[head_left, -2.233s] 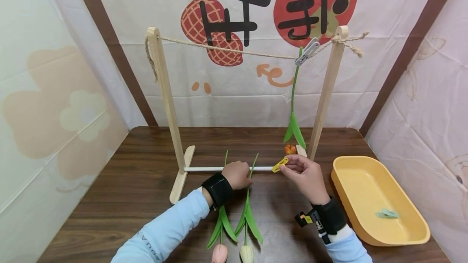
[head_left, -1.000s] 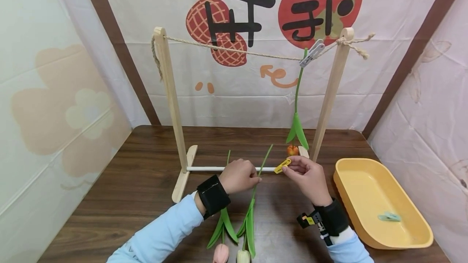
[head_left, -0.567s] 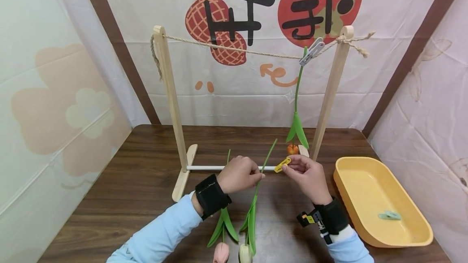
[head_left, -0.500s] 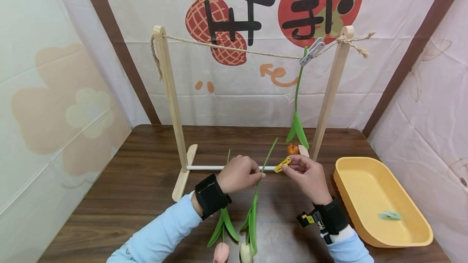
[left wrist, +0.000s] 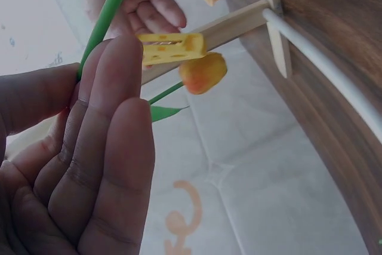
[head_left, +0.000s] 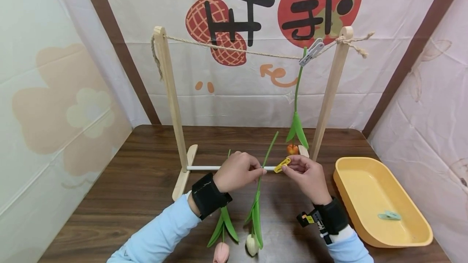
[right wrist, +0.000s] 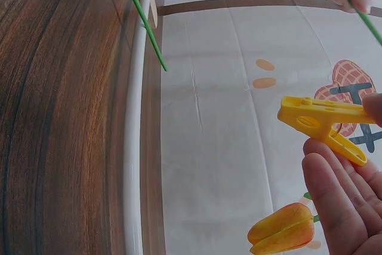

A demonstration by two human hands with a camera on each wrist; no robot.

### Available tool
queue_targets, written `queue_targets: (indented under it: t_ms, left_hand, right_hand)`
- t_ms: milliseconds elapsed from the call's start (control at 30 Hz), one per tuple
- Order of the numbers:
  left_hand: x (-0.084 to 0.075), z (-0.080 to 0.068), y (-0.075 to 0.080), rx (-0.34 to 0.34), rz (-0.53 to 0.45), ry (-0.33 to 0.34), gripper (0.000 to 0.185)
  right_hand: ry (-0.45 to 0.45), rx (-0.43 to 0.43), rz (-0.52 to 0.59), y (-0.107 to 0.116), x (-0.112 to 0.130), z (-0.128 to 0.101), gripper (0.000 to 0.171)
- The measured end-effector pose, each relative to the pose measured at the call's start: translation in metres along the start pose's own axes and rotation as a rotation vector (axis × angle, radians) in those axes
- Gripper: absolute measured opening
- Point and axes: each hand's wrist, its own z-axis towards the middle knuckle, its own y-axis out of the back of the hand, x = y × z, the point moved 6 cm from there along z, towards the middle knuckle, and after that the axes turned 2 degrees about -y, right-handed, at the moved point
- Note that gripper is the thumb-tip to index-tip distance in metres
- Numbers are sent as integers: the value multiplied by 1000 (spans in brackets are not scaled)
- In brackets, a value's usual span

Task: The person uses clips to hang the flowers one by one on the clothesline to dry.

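My left hand (head_left: pixel 239 171) pinches the green stem of a white tulip (head_left: pixel 252 244) between thumb and fingers; its stem end points up and away, and its bloom hangs low toward me. My right hand (head_left: pixel 308 175) holds a yellow clothespin (right wrist: pixel 325 117) by its handles, just right of that stem. A pink tulip (head_left: pixel 221 251) lies on the table left of the white one, its stem partly hidden behind my left hand. From the rope (head_left: pixel 234 50) an orange tulip (head_left: pixel 293 149) hangs bloom down, fastened by a grey clothespin (head_left: pixel 312 52).
A wooden stand with a left post (head_left: pixel 171 100) and a right post (head_left: pixel 330 96) carries the rope; a white rod (head_left: pixel 204 168) joins the posts low down. To the right sits a yellow tray (head_left: pixel 352 204) with a pale green clothespin (head_left: pixel 389 215) in it.
My left hand has moved slightly right and lifted the white tulip, whose stem now tips right and whose bloom has shifted. The right hand keeps holding the yellow clothespin in nearly the same place.
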Motion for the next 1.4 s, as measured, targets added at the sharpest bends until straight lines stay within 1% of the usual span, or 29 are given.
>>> queue_targets:
  t_ms: [233, 433, 700, 1033, 1267, 1400]
  left_hand:
    - [-4, 0, 10, -32, -25, -16, 29]
    - [-5, 1, 21, -65, -55, -3, 27]
    - [-8, 8, 38, -140, -23, -31, 25]
    - [-12, 12, 56, -216, -51, -37, 22]
    - [-17, 17, 69, -282, -10, -67, 21]
    - [-19, 21, 77, -297, 3, -68, 22]
  right_hand:
    - [6, 4, 14, -1, 1, 0, 29]
    - [0, 2, 8, -1, 1, 0, 29]
    - [2, 5, 10, -1, 1, -1, 28]
    - [-1, 1, 23, 0, 2, -1, 28]
    - [5, -4, 11, 0, 2, 0, 29]
    - [7, -16, 6, 2, 2, 0, 29]
